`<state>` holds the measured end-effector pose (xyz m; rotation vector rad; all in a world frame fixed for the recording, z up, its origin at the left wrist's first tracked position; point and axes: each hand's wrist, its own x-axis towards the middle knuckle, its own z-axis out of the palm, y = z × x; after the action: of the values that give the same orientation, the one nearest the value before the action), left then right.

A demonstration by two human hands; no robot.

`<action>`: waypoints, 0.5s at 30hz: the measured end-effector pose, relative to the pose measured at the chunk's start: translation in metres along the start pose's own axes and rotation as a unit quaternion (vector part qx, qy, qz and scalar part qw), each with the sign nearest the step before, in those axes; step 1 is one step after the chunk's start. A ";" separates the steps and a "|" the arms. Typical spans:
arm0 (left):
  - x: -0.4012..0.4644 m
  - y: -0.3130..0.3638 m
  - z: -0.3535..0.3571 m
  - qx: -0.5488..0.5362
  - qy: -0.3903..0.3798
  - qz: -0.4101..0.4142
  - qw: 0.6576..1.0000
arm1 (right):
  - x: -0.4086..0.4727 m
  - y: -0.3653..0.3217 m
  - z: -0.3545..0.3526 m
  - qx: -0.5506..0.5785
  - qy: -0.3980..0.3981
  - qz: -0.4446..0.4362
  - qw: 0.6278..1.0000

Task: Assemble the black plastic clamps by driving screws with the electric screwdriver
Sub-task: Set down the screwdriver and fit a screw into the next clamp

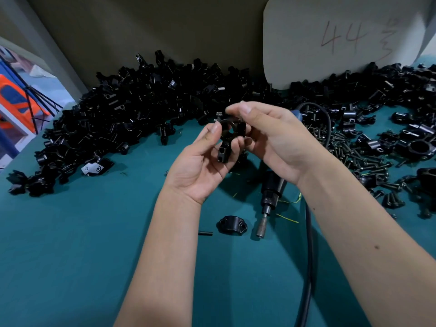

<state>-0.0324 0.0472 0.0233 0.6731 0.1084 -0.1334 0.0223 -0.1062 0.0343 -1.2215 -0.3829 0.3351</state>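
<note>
My left hand [200, 161] grips a black plastic clamp [230, 138] with a round bore, held above the teal table. My right hand [271, 138] pinches a small screw [220, 113] at the clamp's top edge with thumb and forefinger. The electric screwdriver [271, 192] lies on the table below my hands, its bit pointing toward me, and its black cable [309, 256] runs down past my right forearm. A loose black clamp half [231, 224] lies just left of the bit, with a small black pin [205, 233] beside it.
A big heap of black clamp parts [132, 109] fills the back left and middle of the table [70, 256]. More clamps and a scatter of dark screws [363, 156] lie at the right. A pale board [342, 36] marked 44 leans against the back wall.
</note>
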 end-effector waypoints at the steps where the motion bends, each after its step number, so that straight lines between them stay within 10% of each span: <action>1: 0.000 0.000 0.000 0.002 0.001 0.002 1.000 | -0.001 0.000 0.001 0.000 0.002 -0.001 1.000; 15: 0.004 -0.002 -0.004 0.005 0.005 0.001 1.000 | -0.005 0.001 0.018 0.007 0.121 -0.010 0.993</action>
<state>-0.0288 0.0478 0.0184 0.6843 0.1166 -0.1279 0.0100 -0.0930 0.0383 -1.2282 -0.1838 0.1697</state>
